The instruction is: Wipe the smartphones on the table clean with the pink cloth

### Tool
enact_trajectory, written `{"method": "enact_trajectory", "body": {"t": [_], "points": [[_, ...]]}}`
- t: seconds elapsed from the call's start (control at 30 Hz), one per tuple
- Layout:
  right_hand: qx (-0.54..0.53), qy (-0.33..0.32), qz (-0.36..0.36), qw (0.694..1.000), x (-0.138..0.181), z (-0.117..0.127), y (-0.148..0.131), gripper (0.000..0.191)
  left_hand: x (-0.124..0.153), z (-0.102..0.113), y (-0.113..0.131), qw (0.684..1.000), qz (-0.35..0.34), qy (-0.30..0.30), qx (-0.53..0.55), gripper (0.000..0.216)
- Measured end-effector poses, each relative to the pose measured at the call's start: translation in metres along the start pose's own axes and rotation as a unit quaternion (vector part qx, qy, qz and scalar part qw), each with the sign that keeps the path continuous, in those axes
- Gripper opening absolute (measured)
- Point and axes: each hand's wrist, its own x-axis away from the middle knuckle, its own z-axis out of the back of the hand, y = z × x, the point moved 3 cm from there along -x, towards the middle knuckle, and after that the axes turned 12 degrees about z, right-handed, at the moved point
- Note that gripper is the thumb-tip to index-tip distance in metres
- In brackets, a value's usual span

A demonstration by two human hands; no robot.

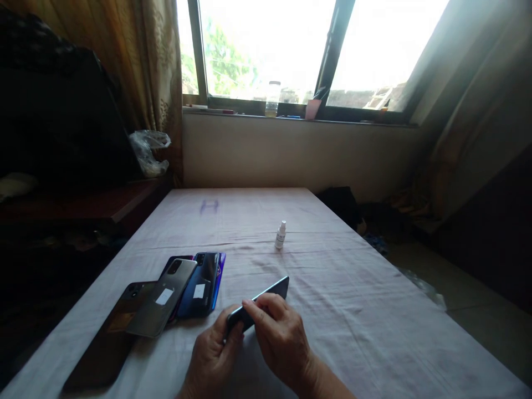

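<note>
A dark smartphone [277, 287] is tilted above the white cloth, its far end pointing up and to the right. My left hand [214, 352] grips its near left end between thumb and fingers. My right hand [285, 338] is closed at the phone's middle, the index finger lying along the upper edge and the other fingers curled; its thumb is hidden. To the left lies a group of phones: a grey phone [172, 296] with a white label, a blue phone [205, 280] with a similar label, and a large dark phone [112, 343] partly under the grey one.
A small white bottle [280, 237] stands upright beyond my hands on the cloth-covered table [353, 310]. On the window sill are a clear jar [272, 100] and a pink cup [312, 108]. A plastic bag [150, 152] sits on a side table at the left.
</note>
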Motion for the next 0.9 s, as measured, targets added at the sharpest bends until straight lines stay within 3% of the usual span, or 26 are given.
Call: {"method": "enact_trajectory", "body": {"t": [0.17, 0.37, 0.6, 0.73, 0.9], "points": [[-0.04, 0.045, -0.017, 0.998, 0.012, 0.0, 0.005, 0.048, -0.012, 0.016, 0.046, 0.976, -0.139, 0.092, -0.144, 0.016], [-0.046, 0.076, -0.056, 0.995, 0.012, 0.015, 0.013, 0.058, -0.02, 0.004, 0.071, 0.941, -0.234, 0.102, -0.22, 0.02], [-0.061, 0.081, -0.021, 0.995, 0.007, 0.025, 0.006, 0.06, -0.018, -0.003, 0.074, 0.929, -0.265, 0.093, -0.242, 0.021], [-0.048, 0.075, -0.049, 0.995, 0.008, 0.027, 0.013, 0.054, -0.016, -0.001, 0.08, 0.92, -0.27, 0.092, -0.268, 0.022], [-0.065, 0.083, -0.044, 0.993, 0.007, 0.032, 0.01, 0.056, -0.012, 0.004, 0.09, 0.885, -0.307, 0.129, -0.326, 0.02]]}}
